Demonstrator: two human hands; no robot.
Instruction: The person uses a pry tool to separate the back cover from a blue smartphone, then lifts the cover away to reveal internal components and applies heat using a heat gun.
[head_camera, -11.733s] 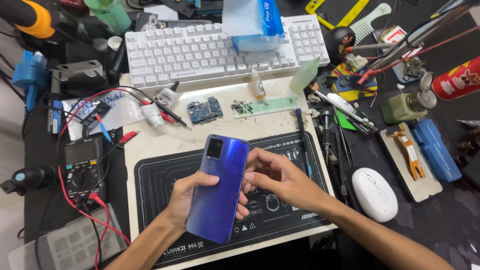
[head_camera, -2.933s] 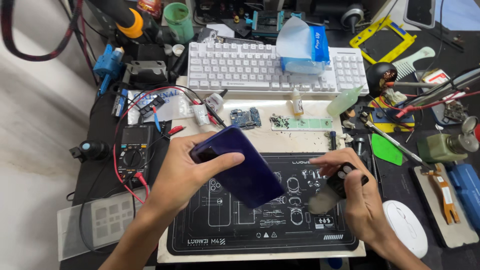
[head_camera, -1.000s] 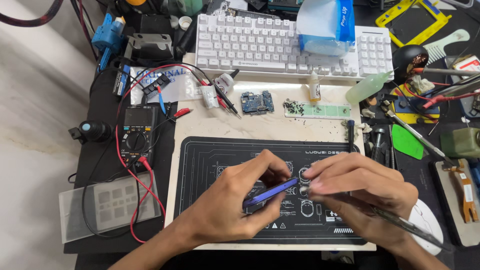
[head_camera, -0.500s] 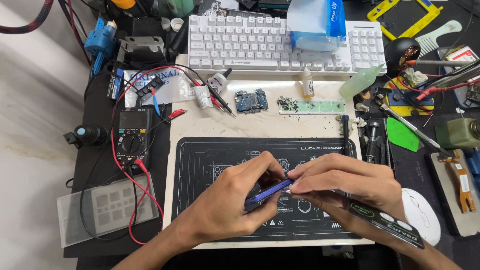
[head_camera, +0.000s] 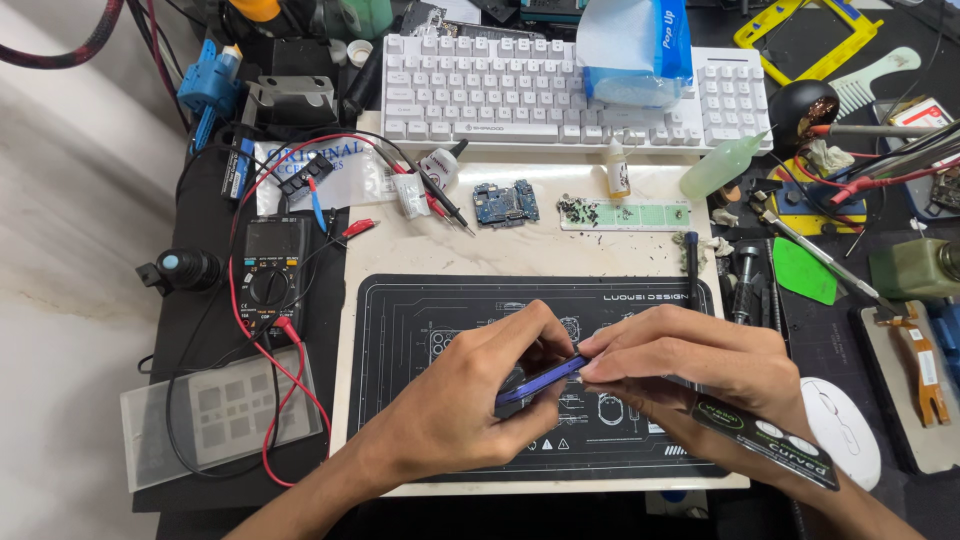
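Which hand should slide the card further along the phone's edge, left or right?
Right, most likely. The right hand already holds the dark plastic card with its fingertips at the blue phone's edge. The left hand grips the phone on edge over the black mat, so it suits steadying.

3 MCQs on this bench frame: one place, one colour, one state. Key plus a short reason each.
1. Where is the small blue circuit board?
A. between keyboard and mat
B. on the mouse
C. under the multimeter

2. What colour is the phone?
A. red
B. blue-purple
C. white

3. How is the phone held?
A. flat on the mat
B. edge-on between both hands
C. leaning on the keyboard

Key:
1 A, it lies below the white keyboard and above the black mat.
2 B, its visible edge is blue-purple.
3 B, the left hand and right hand grip it on edge, above the mat.
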